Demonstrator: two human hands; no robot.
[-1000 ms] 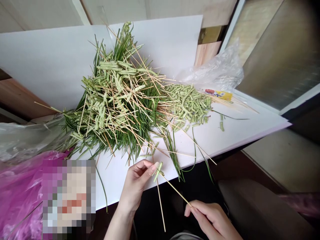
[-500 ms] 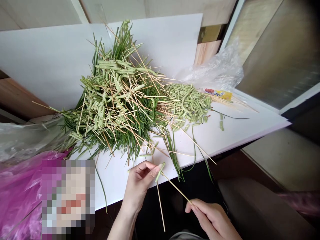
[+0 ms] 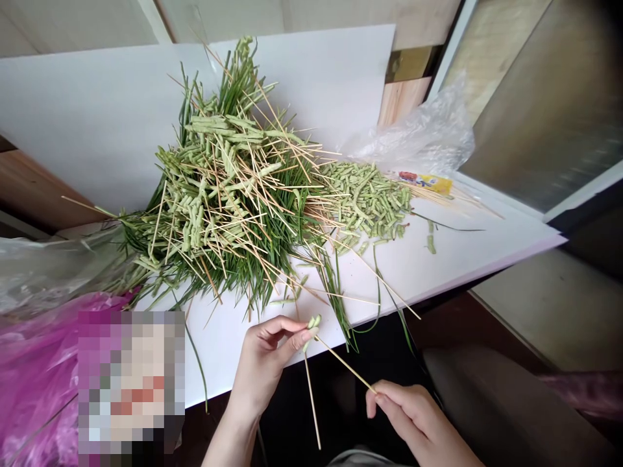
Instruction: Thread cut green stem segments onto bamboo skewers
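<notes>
My left hand point(image 3: 270, 353) is closed, pinching short green bean pieces point(image 3: 315, 321) between thumb and fingers, just past the table's near edge. Between thumb and fingertips, my right hand point(image 3: 406, 412) grips the lower end of a thin wooden skewer point(image 3: 345, 364). Its far end meets the bean pieces; the left fingers partly hide that contact. A second wooden skewer point(image 3: 313, 402) slants down from beneath the pinched pieces, its lower end free. Beyond the hands, skewered beans point(image 3: 195, 214) and more sticks lie heaped over long green chive-like leaves point(image 3: 263, 272).
Loose cut bean pieces point(image 3: 372, 201) are piled right of the heap. Behind them lie a clear plastic bag point(image 3: 413, 139) and a yellow-labelled packet point(image 3: 433, 183) with sticks. A magenta plastic bag point(image 3: 39, 376) sits at left. The white tabletop point(image 3: 452, 250) ends near my hands.
One more bean piece now shows upright at my left fingertips, beside the other. My right hand has shifted slightly, still with the skewer. The heap stays as it was.
</notes>
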